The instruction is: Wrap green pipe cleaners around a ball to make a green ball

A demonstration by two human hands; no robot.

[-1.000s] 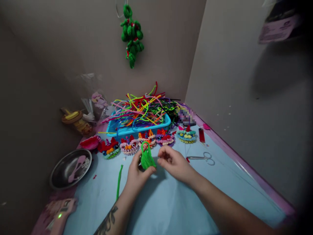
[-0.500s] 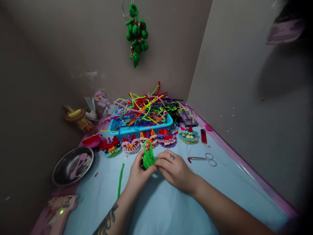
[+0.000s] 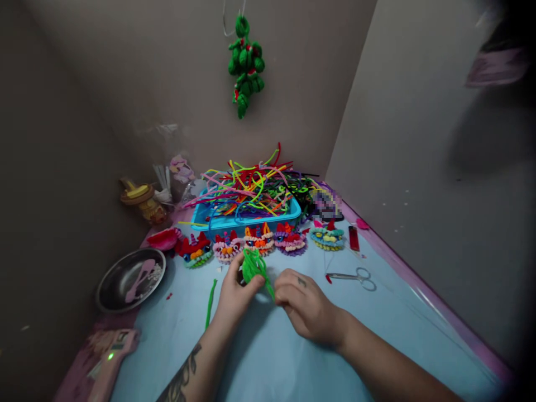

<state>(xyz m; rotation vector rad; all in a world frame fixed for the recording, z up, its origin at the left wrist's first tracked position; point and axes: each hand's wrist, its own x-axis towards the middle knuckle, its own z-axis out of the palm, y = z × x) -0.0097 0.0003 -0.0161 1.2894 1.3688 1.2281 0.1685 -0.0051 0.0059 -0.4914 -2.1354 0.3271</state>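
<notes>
My left hand (image 3: 240,287) is closed around a bundle of bright green pipe cleaners (image 3: 253,268), bent into loops, its thumb pressed on the front. My right hand (image 3: 305,304) pinches the lower end of a green strand that runs out of the bundle to the right. Its fingertips are curled, so the strand's very end is hidden. A single green pipe cleaner (image 3: 210,304) lies on the blue table cover (image 3: 293,368) left of my left hand. Just beyond the hands sits a row of several colourful pipe-cleaner creature faces (image 3: 258,240).
Behind the row stands a blue basket (image 3: 247,224) heaped with pipe cleaners. Scissors (image 3: 355,277) and a red lighter (image 3: 354,238) lie at right. At left are a metal bowl (image 3: 104,290) with a pink scoop (image 3: 140,281) and a pink glue gun (image 3: 115,357). A green ornament (image 3: 247,67) hangs above.
My right hand has moved slightly right and down, away from my left, drawing a green strand out taut. The bundle has tilted in my left hand. The whole view has shifted a little.
</notes>
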